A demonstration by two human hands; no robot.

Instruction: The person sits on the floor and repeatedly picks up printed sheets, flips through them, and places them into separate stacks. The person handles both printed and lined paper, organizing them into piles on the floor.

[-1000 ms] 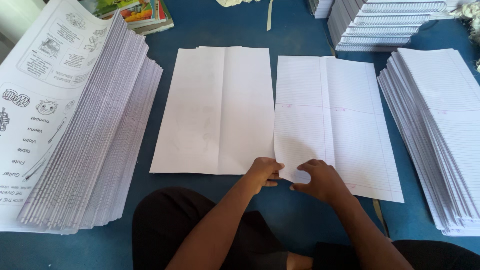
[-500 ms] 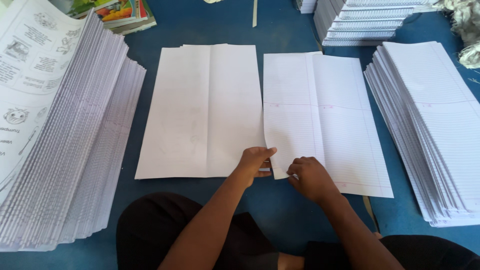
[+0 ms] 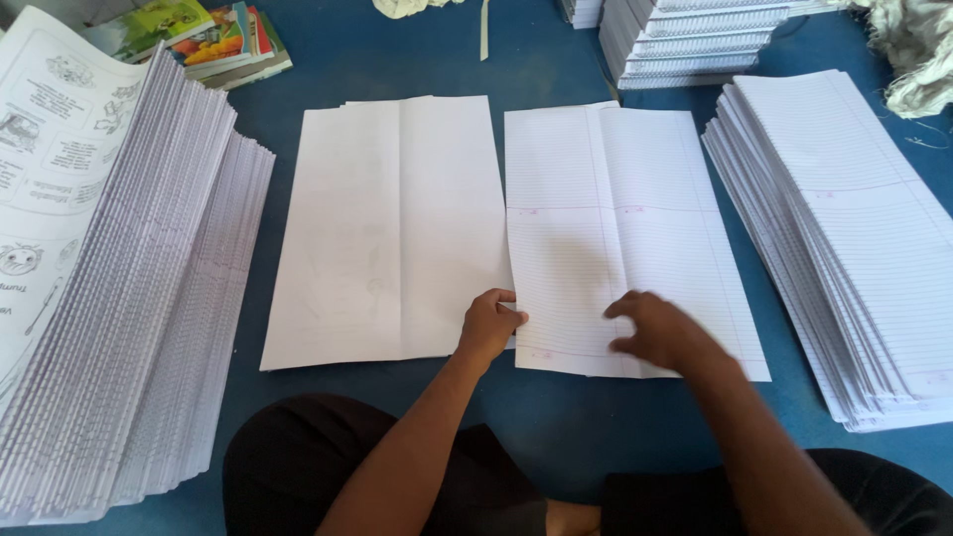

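Two flat piles of paper lie side by side on the blue surface: a plain white pile (image 3: 387, 228) on the left and a ruled pile (image 3: 625, 218) on the right, each with a centre crease. My left hand (image 3: 489, 326) pinches the lower left edge of the ruled pile, where the two piles meet. My right hand (image 3: 660, 333), blurred, rests flat with fingers spread on the lower part of the ruled pile.
A tall fanned stack of printed sheets (image 3: 109, 268) fills the left side. A fanned stack of ruled sheets (image 3: 854, 228) lies at the right. More paper stacks (image 3: 685, 35) sit at the back, colourful booklets (image 3: 199, 35) at back left. My dark-clothed legs (image 3: 328, 467) are below.
My right hand has slid to the right across the ruled pile and away from my left hand, which has stayed at the seam between the piles. The view has shifted slightly.
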